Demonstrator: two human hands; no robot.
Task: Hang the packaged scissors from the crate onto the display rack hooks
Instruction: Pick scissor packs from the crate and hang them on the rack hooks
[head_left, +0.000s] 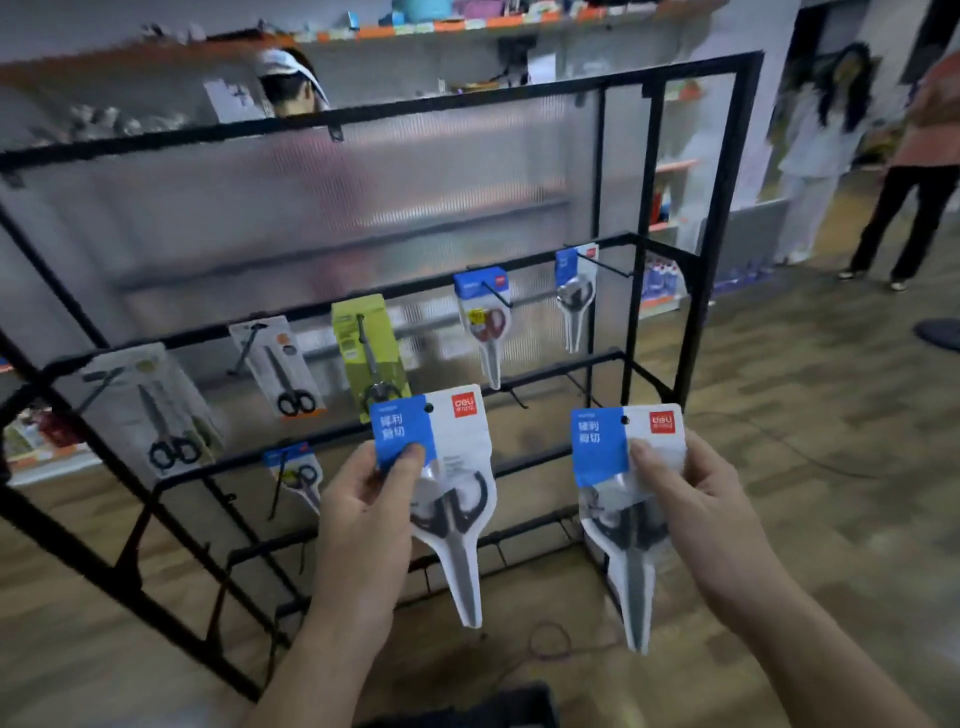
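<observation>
Head view: curled fingers (405, 462) of the left hand (363, 504) are pinching the left scissors pack (457, 452), the right hand (696, 504) is pinching the right scissors pack (602, 452), both hanging blades-down, holes uppermost, before the display rack (696, 291), the left scissors pack nearest 1 bare hook (518, 399).

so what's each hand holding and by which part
Left hand pinches the left blue-and-white scissors pack at the header card's lower edge; right hand pinches the right blue-and-white scissors pack likewise.
</observation>
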